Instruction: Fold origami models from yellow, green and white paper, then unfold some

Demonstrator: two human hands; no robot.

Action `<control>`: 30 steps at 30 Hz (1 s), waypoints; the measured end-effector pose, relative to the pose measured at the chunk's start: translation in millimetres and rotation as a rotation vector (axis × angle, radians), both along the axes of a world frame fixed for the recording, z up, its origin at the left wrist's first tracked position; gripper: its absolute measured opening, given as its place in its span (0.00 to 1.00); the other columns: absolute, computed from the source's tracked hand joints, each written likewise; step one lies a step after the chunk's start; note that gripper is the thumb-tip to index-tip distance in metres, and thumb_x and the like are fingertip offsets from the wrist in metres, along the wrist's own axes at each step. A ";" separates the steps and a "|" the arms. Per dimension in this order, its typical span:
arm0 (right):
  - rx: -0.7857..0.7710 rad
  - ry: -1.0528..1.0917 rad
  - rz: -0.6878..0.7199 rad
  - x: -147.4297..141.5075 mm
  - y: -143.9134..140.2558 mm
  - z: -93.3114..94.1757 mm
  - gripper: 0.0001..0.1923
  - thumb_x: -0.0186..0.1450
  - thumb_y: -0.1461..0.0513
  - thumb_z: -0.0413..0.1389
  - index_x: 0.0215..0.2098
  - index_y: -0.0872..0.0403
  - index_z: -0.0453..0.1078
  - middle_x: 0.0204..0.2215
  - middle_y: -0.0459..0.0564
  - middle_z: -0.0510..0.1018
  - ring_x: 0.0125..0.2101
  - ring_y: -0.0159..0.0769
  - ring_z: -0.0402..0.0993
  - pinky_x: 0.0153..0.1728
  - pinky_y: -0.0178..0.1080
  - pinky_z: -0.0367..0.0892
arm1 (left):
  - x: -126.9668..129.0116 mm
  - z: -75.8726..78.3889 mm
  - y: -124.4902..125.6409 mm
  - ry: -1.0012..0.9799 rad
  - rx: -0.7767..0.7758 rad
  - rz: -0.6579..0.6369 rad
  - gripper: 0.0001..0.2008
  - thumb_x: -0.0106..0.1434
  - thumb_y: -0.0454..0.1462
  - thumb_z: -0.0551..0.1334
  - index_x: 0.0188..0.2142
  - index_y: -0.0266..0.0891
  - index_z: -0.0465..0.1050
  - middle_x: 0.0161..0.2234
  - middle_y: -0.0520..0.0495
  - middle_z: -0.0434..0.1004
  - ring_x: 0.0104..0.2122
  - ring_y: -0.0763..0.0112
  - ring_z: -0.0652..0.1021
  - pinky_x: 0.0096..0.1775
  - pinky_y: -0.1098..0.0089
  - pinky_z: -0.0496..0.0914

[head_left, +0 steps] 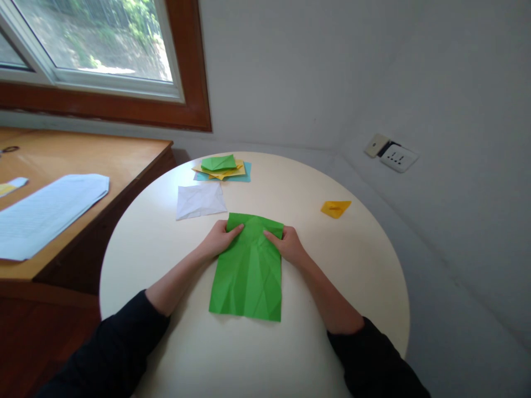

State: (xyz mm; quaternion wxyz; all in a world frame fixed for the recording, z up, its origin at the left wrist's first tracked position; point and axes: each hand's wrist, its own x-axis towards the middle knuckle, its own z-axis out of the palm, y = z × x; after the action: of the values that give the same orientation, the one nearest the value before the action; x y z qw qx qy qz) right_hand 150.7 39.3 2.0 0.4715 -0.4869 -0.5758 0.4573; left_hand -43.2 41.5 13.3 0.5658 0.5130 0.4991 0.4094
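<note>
A creased green sheet of paper [251, 276] is spread out in front of me, its near edge low over the round white table. My left hand [222, 237] grips its upper left edge, thumb on top and fingers hidden behind. On the opposite side my right hand [290, 243] pinches the upper right edge in the same way. Fold lines run down and across the green surface. Just beyond my left hand lies a folded white paper [201, 200].
At the table's [365, 276] far side is a pile of folded green, yellow and blue papers [219, 166]. A small yellow folded paper [335, 209] lies to the right. Left stands a wooden desk [136, 152] with printed sheets [53, 210]. A socket [399, 158] is on the wall.
</note>
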 end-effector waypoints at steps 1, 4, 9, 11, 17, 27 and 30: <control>0.009 0.005 -0.006 0.0 0.0 -0.3 0.11 0.46 0.54 0.62 0.22 0.54 0.74 0.23 0.46 0.79 0.23 0.38 0.73 0.27 0.40 0.69 | -0.2 -0.9 0.5 -0.005 0.005 -0.003 0.17 0.47 0.48 0.66 0.29 0.35 0.76 0.28 0.44 0.80 0.28 0.60 0.77 0.32 0.63 0.72; 0.028 0.027 -0.029 0.0 0.5 -1.7 0.11 0.47 0.55 0.62 0.23 0.54 0.74 0.24 0.46 0.79 0.24 0.37 0.73 0.27 0.40 0.69 | -0.7 -1.8 1.1 -0.017 0.027 -0.006 0.16 0.47 0.46 0.66 0.31 0.36 0.77 0.30 0.45 0.80 0.30 0.59 0.77 0.35 0.61 0.72; 0.029 0.163 -0.010 -1.1 2.8 -4.1 0.14 0.47 0.56 0.63 0.31 0.53 0.72 0.28 0.47 0.79 0.28 0.36 0.74 0.31 0.39 0.70 | -0.8 -0.9 1.8 -0.061 0.084 0.002 0.24 0.48 0.44 0.66 0.44 0.37 0.73 0.39 0.44 0.78 0.42 0.57 0.75 0.45 0.59 0.69; 0.014 0.224 -0.003 -1.9 3.3 -3.9 0.16 0.47 0.57 0.63 0.34 0.52 0.70 0.29 0.46 0.78 0.28 0.35 0.74 0.33 0.39 0.70 | -1.1 -1.3 2.1 -0.084 0.102 -0.012 0.27 0.49 0.43 0.65 0.49 0.38 0.70 0.41 0.44 0.77 0.44 0.58 0.74 0.47 0.60 0.67; 0.006 0.251 0.002 -3.0 2.1 -2.0 0.14 0.48 0.57 0.63 0.31 0.52 0.68 0.26 0.44 0.77 0.26 0.33 0.73 0.31 0.37 0.70 | -3.9 3.4 -0.4 -0.073 0.136 -0.176 0.32 0.50 0.43 0.65 0.55 0.39 0.64 0.48 0.43 0.73 0.47 0.56 0.72 0.49 0.59 0.66; 0.082 0.153 0.027 0.0 5.8 -5.0 0.09 0.50 0.61 0.59 0.31 0.52 0.72 0.32 0.47 0.78 0.35 0.35 0.74 0.39 0.38 0.68 | -8.7 5.0 -0.7 -0.033 0.216 -0.299 0.34 0.49 0.42 0.67 0.55 0.41 0.62 0.56 0.45 0.64 0.54 0.56 0.66 0.55 0.60 0.59; 0.102 0.114 0.051 1.4 6.7 -5.5 0.09 0.50 0.63 0.57 0.30 0.53 0.72 0.32 0.47 0.78 0.36 0.36 0.74 0.42 0.39 0.67 | -9.0 1.6 0.5 -0.049 0.199 -0.331 0.36 0.49 0.43 0.66 0.57 0.38 0.60 0.55 0.43 0.65 0.53 0.55 0.67 0.53 0.59 0.62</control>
State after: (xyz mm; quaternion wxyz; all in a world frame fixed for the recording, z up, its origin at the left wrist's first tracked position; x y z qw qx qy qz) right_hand 152.1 46.0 -3.5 0.5161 -0.4204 -0.5828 0.4661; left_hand -52.2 42.0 14.9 0.5837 0.6314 0.3511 0.3706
